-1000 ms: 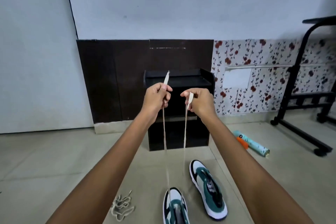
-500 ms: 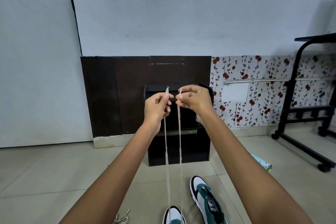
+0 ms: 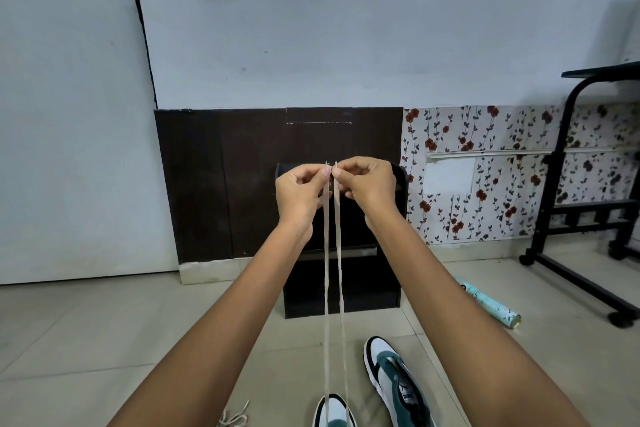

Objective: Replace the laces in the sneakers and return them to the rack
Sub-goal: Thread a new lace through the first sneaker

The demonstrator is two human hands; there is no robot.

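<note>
The left hand pinches one tip of the lace between thumb and forefinger; the right hand pinches the other tip, the two side by side. Both strands run down to the sneaker straight below the hands. To do this well, I judge, keep both strands equally taut and the tips level, so the halves match before threading on. A second sneaker lies below the right hand on the tiled floor, a loose lace below the left. The rack stands just behind the hands, against the wall
</note>
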